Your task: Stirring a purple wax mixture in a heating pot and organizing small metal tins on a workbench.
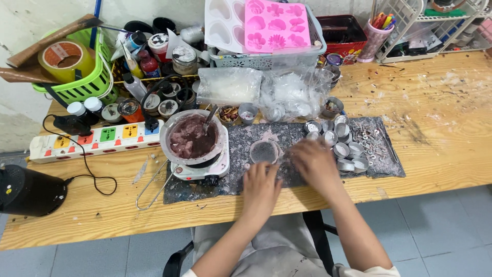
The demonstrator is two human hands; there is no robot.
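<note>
Head view: nearest the edge, the left hand [260, 185] is laid flat with fingers together just under a small round tin cup [264, 152] on the dark mat [241, 164], while the right hand [314, 160] is spread loosely beside it, nothing gripped. Looks like cups are being set out for filling. Farther back, steady pouring would be needed from the pot of purplish wax [192, 137] on the little hot plate [201, 169].

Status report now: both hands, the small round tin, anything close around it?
Left hand touching small round tin. Right hand flat on dark mat. Empty tins right; pot of melted wax left.
</note>
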